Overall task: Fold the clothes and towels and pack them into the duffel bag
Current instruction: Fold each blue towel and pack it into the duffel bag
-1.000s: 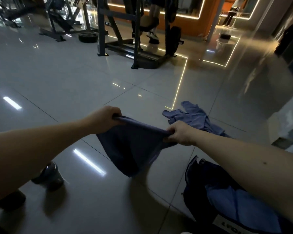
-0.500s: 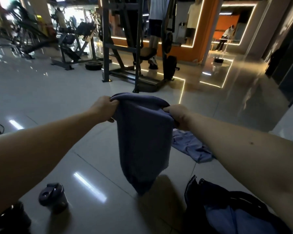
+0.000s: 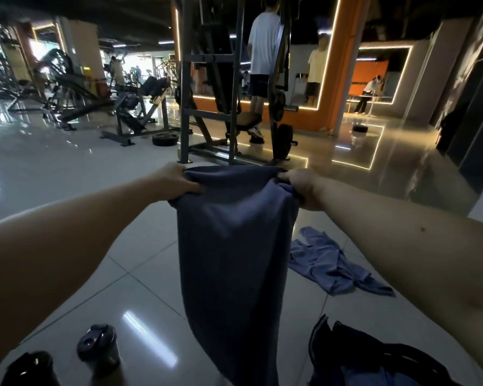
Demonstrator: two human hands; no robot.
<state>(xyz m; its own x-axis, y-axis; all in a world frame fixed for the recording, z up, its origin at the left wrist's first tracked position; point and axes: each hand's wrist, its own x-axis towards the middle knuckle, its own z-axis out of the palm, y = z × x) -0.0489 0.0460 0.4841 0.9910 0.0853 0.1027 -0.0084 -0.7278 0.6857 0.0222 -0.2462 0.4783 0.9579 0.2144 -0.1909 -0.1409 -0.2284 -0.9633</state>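
Note:
A dark blue towel (image 3: 232, 260) hangs lengthwise in front of me, held up by its top edge. My left hand (image 3: 176, 181) grips the top left corner and my right hand (image 3: 300, 185) grips the top right corner, both arms stretched forward. The towel's lower end drops out of view at the bottom. A crumpled blue garment (image 3: 332, 264) lies on the tiled floor to the right. The open dark duffel bag (image 3: 374, 355) sits at the bottom right with blue cloth inside it.
A shaker bottle (image 3: 99, 348) stands on the floor at lower left, with another dark object (image 3: 30, 369) beside it. A weight machine (image 3: 229, 107) stands ahead with a person behind it. More gym equipment fills the back left.
Both hands have lifted the towel from low over the floor to chest height, so it now hangs long and straight. The camera has tilted up.

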